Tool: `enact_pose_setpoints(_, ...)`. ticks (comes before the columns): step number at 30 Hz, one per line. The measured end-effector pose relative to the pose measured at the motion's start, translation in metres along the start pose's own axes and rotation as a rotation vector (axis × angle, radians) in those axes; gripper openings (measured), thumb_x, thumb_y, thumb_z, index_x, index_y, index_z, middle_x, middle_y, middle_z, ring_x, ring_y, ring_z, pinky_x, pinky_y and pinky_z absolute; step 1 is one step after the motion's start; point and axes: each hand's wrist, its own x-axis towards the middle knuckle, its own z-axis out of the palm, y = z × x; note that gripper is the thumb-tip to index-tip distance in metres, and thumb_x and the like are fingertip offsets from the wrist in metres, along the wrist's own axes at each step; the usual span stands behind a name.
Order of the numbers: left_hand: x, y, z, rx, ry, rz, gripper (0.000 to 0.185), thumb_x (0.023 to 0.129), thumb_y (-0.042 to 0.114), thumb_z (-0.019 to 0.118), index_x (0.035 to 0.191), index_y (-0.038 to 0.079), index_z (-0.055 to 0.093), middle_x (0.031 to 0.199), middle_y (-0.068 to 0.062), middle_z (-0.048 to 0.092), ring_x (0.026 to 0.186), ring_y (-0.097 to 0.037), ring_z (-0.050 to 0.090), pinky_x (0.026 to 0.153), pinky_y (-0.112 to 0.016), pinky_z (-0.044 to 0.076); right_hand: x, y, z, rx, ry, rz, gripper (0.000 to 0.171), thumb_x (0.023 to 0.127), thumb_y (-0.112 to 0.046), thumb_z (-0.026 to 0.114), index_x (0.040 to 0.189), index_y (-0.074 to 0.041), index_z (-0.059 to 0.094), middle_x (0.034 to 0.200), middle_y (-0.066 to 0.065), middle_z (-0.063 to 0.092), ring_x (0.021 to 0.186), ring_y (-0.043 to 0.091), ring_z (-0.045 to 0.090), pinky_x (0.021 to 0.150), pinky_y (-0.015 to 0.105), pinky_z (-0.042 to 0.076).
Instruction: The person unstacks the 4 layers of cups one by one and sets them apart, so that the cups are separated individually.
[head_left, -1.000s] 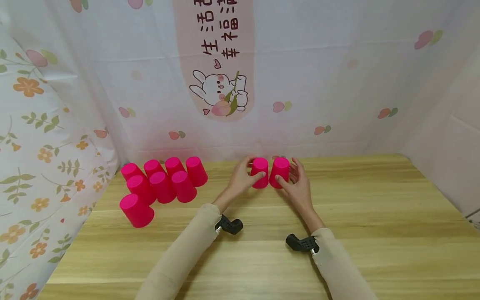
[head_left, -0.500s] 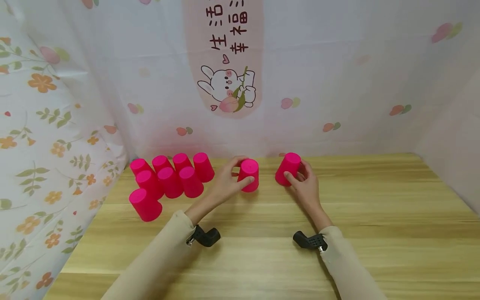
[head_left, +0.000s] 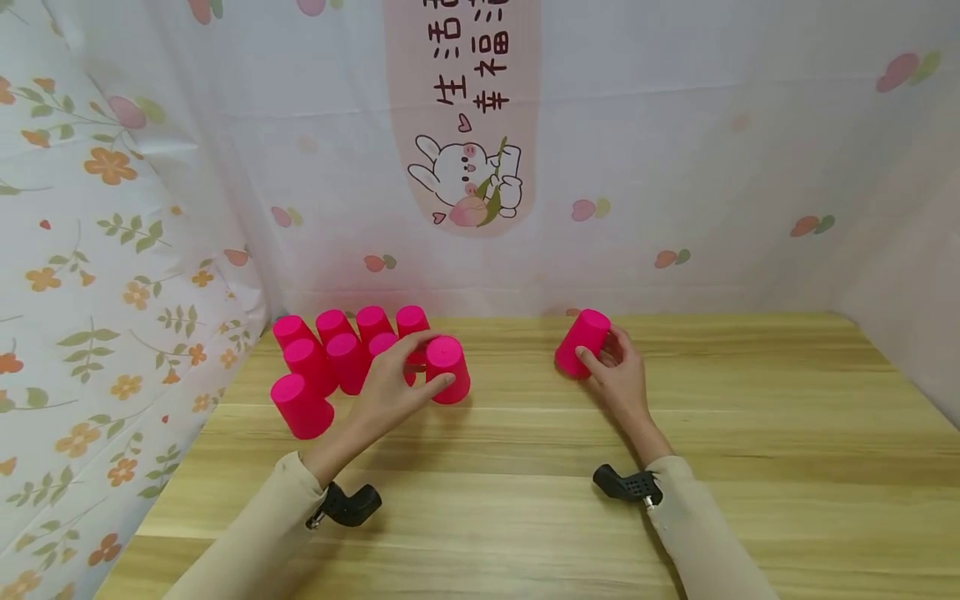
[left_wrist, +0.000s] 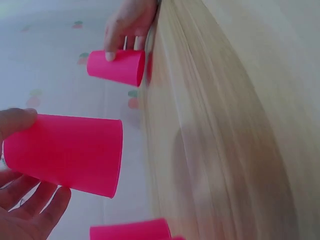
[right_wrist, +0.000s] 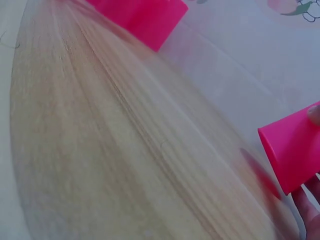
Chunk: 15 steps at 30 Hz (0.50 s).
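Note:
My left hand (head_left: pixel 411 379) grips an upside-down pink cup (head_left: pixel 448 371), thumb in front and fingers behind, right beside a cluster of several upside-down pink cups (head_left: pixel 330 358) at the table's back left. In the left wrist view this cup (left_wrist: pixel 65 152) hangs just off the wood, with my thumb and fingers (left_wrist: pixel 30 210) around it. My right hand (head_left: pixel 617 371) holds a second pink cup (head_left: pixel 583 343), tilted, near the back middle of the table. The right wrist view catches that cup (right_wrist: pixel 295 147) at its right edge.
The wooden table (head_left: pixel 525 483) is boxed in by printed cloth walls (head_left: pixel 675 167) at the back and both sides. One pink cup (head_left: pixel 302 407) stands in front of the cluster. Black wrist camera mounts (head_left: pixel 348 504) sit on both sleeves.
The two cups stood side by side a second ago. My left hand has carried its cup left to the cluster. My right hand has shifted its cup slightly right and tipped it.

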Motion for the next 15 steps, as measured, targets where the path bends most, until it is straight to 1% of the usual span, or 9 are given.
enact_pose_setpoints(3, -0.013, -0.003, -0.014, 0.014, 0.030, -0.043, 0.062, 0.072, 0.013, 0.081, 0.122, 0.001, 0.048, 0.114, -0.012, 0.061, 0.100, -0.025, 0.060, 0.077, -0.039, 0.053, 0.002, 0.009, 0.001, 0.013, -0.002, 0.005, 0.055, 0.083, -0.006, 0.068, 0.131, 0.004, 0.045, 0.120, 0.019, 0.053, 0.105, 0.020, 0.052, 0.088, 0.020, 0.044)
enact_pose_setpoints(5, -0.021, -0.004, -0.024, 0.034, 0.055, -0.069, 0.061, 0.071, 0.013, 0.081, 0.121, 0.001, 0.047, 0.114, -0.012, 0.061, 0.100, -0.025, 0.060, 0.076, -0.039, 0.053, 0.004, 0.012, 0.001, 0.019, 0.003, 0.017, 0.056, 0.084, -0.008, 0.068, 0.132, 0.004, 0.043, 0.121, 0.020, 0.054, 0.105, 0.020, 0.052, 0.089, 0.020, 0.044)
enact_pose_setpoints(10, -0.041, -0.008, -0.048, 0.081, 0.126, -0.104, 0.055, 0.070, 0.012, 0.082, 0.116, 0.001, 0.053, 0.105, -0.011, 0.064, 0.094, -0.024, 0.061, 0.071, -0.039, 0.055, 0.012, 0.012, 0.002, -0.004, -0.011, 0.054, 0.058, 0.085, -0.012, 0.068, 0.134, 0.004, 0.041, 0.122, 0.021, 0.054, 0.106, 0.024, 0.052, 0.089, 0.022, 0.044)
enact_pose_setpoints(12, -0.048, -0.012, -0.055, 0.093, 0.153, -0.120, 0.053, 0.070, 0.010, 0.081, 0.114, 0.000, 0.053, 0.103, -0.012, 0.064, 0.092, -0.024, 0.062, 0.070, -0.041, 0.055, 0.015, 0.008, 0.004, -0.031, -0.034, 0.057, 0.058, 0.085, -0.014, 0.068, 0.134, 0.004, 0.042, 0.122, 0.021, 0.054, 0.107, 0.026, 0.052, 0.089, 0.022, 0.044)
enact_pose_setpoints(15, -0.057, -0.016, -0.063, 0.114, 0.191, -0.144, 0.051, 0.070, 0.008, 0.081, 0.112, 0.000, 0.053, 0.099, -0.013, 0.065, 0.089, -0.025, 0.063, 0.068, -0.042, 0.055, 0.019, -0.002, 0.011, -0.057, -0.102, 0.051, 0.059, 0.085, -0.015, 0.067, 0.134, 0.004, 0.041, 0.124, 0.022, 0.052, 0.111, 0.028, 0.051, 0.091, 0.023, 0.043)
